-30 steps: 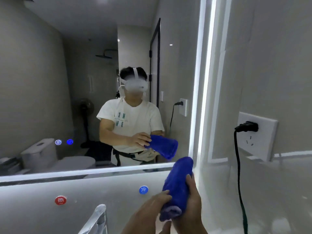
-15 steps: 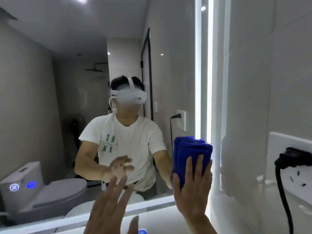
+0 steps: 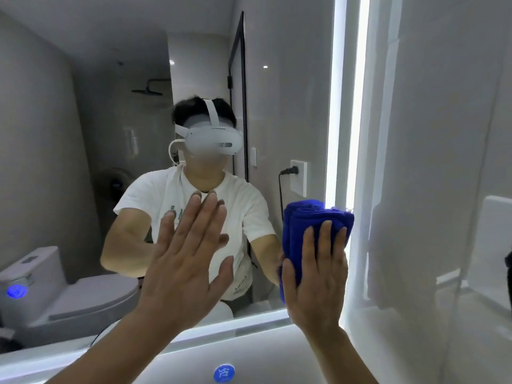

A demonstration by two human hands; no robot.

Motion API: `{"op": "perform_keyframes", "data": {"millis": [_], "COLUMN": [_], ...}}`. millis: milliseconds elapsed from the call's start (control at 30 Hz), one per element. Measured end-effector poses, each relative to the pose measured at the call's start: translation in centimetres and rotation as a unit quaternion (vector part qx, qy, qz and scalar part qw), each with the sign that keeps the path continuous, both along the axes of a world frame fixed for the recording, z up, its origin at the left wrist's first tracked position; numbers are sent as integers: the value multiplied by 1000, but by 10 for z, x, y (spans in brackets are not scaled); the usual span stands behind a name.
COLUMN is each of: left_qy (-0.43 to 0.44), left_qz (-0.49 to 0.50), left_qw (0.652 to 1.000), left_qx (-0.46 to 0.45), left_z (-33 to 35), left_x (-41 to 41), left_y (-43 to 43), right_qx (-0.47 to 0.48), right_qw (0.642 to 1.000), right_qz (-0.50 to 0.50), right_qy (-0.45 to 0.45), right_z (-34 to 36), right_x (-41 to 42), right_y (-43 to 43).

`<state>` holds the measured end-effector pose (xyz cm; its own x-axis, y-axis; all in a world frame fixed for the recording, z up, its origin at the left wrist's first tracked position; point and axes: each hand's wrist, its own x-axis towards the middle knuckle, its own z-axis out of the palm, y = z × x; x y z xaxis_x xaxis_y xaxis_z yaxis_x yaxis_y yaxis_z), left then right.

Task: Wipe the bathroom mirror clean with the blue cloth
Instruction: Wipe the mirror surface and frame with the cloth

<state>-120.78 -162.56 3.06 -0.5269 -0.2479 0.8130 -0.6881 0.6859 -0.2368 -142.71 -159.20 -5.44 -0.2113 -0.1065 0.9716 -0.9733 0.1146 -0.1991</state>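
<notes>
The bathroom mirror point(image 3: 83, 134) fills the left and middle of the head view, with a lit strip down its right edge. A folded blue cloth point(image 3: 313, 220) lies flat against the glass at the mirror's lower right corner. My right hand point(image 3: 318, 275) presses it there with straight fingers spread over the cloth. My left hand point(image 3: 188, 261) is raised flat with its fingers straight, palm toward the glass near the mirror's middle; whether it touches the glass I cannot tell. It holds nothing.
A lit strip point(image 3: 249, 325) runs along the mirror's bottom edge. Below it sits a round blue button point(image 3: 224, 373). A glossy tiled wall point(image 3: 429, 162) stands right of the mirror. The reflection shows a toilet point(image 3: 55, 295) and a wall socket.
My right hand went from gripping the rolled cloth low down to pressing it flat on the mirror's lower right corner. My left hand let go of the cloth and rose flat toward the glass.
</notes>
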Motion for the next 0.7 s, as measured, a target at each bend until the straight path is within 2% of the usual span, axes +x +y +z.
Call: {"op": "perform_keyframes", "data": {"millis": [100, 167, 267, 333, 433, 600, 700], "left_qy": [7, 21, 32, 33, 33, 55, 56], "left_qz": [-15, -25, -19, -2, 3, -19, -13], "left_qw": [998, 996, 996, 997, 997, 996, 996], "left_qx": [-54, -79, -80, -71, -64, -63, -70], "left_z": [-2, -1, 0, -1, 4, 22, 29], "left_x": [-9, -8, 5, 15, 20, 8, 9], "left_y": [2, 5, 4, 3, 4, 9, 10], "right_qx": [-9, 26, 83, 71, 7, -48, -57], "right_qw": [1000, 999, 996, 997, 1000, 999, 998], "right_qz": [-1, -14, -32, -29, -12, -3, -15], "right_qy": [4, 11, 9, -5, -24, 1, -8], "right_z": [-18, -44, -78, -73, -13, 121, 137], "right_x": [0, -8, -26, -26, -12, -12, -9], "right_y": [1, 7, 21, 21, 10, -3, -4]}}
